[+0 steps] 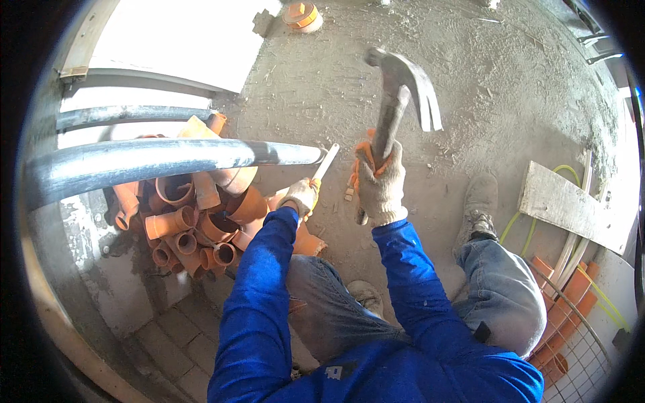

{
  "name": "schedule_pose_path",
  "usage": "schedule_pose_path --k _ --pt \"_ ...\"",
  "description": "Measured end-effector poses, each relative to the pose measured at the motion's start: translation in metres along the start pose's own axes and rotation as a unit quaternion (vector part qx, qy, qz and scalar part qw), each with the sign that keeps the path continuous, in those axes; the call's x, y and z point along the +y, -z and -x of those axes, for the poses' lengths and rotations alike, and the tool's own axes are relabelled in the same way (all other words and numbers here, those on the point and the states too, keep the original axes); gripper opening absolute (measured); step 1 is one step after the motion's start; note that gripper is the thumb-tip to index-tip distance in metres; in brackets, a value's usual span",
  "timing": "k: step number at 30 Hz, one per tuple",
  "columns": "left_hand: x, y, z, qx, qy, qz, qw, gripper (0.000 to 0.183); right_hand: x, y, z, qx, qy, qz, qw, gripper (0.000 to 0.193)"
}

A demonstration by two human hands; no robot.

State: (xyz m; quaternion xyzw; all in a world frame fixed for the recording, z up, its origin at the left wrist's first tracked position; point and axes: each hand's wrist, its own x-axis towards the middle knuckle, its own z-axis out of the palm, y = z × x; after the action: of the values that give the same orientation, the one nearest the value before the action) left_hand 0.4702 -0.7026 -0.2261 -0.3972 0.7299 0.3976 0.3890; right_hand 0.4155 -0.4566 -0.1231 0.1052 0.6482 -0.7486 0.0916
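Observation:
In my right hand (381,185), gloved in white and orange, a claw hammer (388,124) is gripped by its handle. Its metal head is raised, claw curving to the right. My left hand (300,196), also gloved, is closed around a narrow, pale flat stick (327,162) with a rounded tip. That stick slants up past the end of a thick grey pipe (201,153) that reaches in from the left; whether the two touch, I cannot tell. Below the pipe lies a heap of orange plastic pipe pieces (171,224), close to my left hand.
An orange-capped pipe stub (302,17) rises from the rough concrete floor (457,80). A second grey pipe (134,115) runs at the left. To the right lie a worn board (568,201), a yellow cable (529,236), orange pipes (568,305) and wire mesh (584,366).

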Motion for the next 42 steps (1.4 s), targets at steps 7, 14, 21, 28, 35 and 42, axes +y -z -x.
schedule_pose_path --k 7,14,21,28,35,42 --pt "0.032 0.007 0.027 0.042 0.086 -0.076 0.993 0.049 0.022 0.002 -0.009 -0.143 -0.229 0.28 0.921 0.031" --pt "0.049 0.004 0.052 0.037 0.04 -0.062 0.997 0.033 -0.015 0.012 -0.017 0.03 -0.074 -0.061 0.995 0.03" --pt "0.077 0.007 0.072 0.05 0.047 -0.198 0.978 0.047 0.042 -0.004 -0.004 -0.143 -0.153 0.281 0.937 0.03" --pt "0.079 0.007 0.07 0.01 0.099 -0.068 0.993 0.042 -0.005 0.01 -0.021 -0.021 -0.071 -0.024 0.997 0.038" --pt "0.087 0.004 0.074 0.032 0.066 -0.088 0.993 0.048 0.026 0.002 -0.02 -0.139 -0.263 0.238 0.925 0.03" --pt "0.089 0.003 0.069 0.029 0.074 -0.094 0.992 0.045 0.001 0.014 -0.041 -0.011 -0.133 0.033 0.991 0.028"
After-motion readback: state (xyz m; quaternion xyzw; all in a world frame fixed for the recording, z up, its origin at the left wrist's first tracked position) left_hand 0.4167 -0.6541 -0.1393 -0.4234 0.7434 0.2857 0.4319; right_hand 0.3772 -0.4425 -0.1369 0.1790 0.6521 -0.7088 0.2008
